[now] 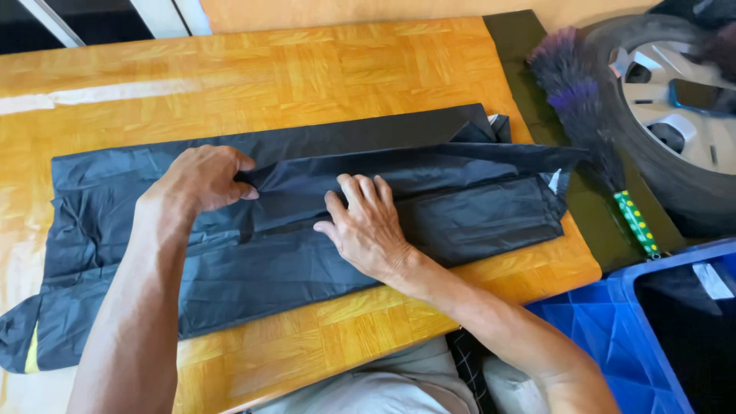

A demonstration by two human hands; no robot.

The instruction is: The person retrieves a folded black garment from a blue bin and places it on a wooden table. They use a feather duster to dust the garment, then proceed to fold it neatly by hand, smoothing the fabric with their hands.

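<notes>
1. on the wooden table (322, 69), the black garment (429, 207) lies spread lengthwise, reaching nearly from the table's left edge to its right edge, and both my hands are on it near its middle.
2. my left hand (203, 178) is curled with its fingers pinching a raised fold of the black fabric, so it is closed on the garment; my right hand (366, 226) lies flat with fingers spread, pressing the cloth down just to the right of that pinch, holding nothing.
3. to do this step well, i judge the flat hand should stay put as an anchor while the pinching hand draws the fold taut along the garment's length, so the crease runs straight instead of wandering.
4. the cloth looks thin and slippery, so i would keep the pull low and close to the table surface; lifting high would likely let the lower layers slide.
5. the upper right part of the garment has a loose flap standing up near the table's far right corner; i judge it needs smoothing before any further layer goes over it, or it will bunch.
6. off the table's right edge lie a purple feather duster (583, 115) with a green handle, a car wheel (675, 107) and a blue plastic crate (613, 330); all sit apart from the garment.
7. a yellow strip on the garment shows at the table's left edge.
</notes>
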